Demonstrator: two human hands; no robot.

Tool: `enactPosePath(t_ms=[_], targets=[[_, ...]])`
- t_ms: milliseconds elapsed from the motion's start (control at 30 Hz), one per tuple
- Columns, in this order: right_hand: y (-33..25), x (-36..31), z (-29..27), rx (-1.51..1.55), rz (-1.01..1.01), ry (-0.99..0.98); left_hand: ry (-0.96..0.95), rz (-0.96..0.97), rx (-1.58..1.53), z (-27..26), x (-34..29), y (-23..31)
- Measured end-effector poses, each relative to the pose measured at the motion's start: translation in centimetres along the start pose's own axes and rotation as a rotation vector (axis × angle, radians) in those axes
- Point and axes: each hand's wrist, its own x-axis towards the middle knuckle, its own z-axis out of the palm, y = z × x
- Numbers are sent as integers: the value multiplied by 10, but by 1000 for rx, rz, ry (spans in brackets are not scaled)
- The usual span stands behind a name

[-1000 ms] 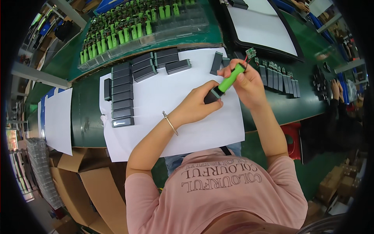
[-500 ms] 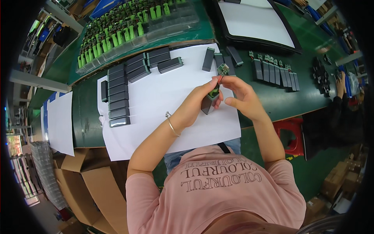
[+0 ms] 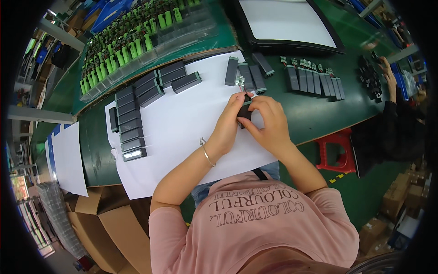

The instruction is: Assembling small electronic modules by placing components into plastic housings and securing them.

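Over the front of the bench, my left hand (image 3: 227,124) and my right hand (image 3: 273,123) meet around a small dark rectangular case (image 3: 245,113). Fingers of both hands press on it, and they hide much of its sides. From its far end, thin wires lead to a small green circuit board (image 3: 240,81). Just beyond my fingers, several dark cases (image 3: 232,71) lie side by side. More dark cases (image 3: 130,114) stand in a column and short rows on the white paper sheet (image 3: 182,123), left of my hands.
A clear tray of green cells (image 3: 122,55) fills the far left. Far right are a black-framed white panel (image 3: 292,23), cases with boards (image 3: 315,81) and black parts (image 3: 368,77) near another person's hand (image 3: 388,75). A red stool (image 3: 335,153) and cardboard box (image 3: 114,223) stand below.
My right hand has closed in, its thumb now against the case. The case has tilted, and the green inside it no longer shows. The other person's hand has moved farther over the black parts.
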Motion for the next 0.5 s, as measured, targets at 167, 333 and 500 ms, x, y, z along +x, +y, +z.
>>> enactPosePath(t_ms=[167,333,500], targets=[[-6,2,6,-80,-67,30,42,61,-5,-5,4,0],[-12,2,12,-146,-84,64,83,124,5,-6,7,-5],[-13,8,9,-178,-60,86,62,126,63,-1,9,-1]])
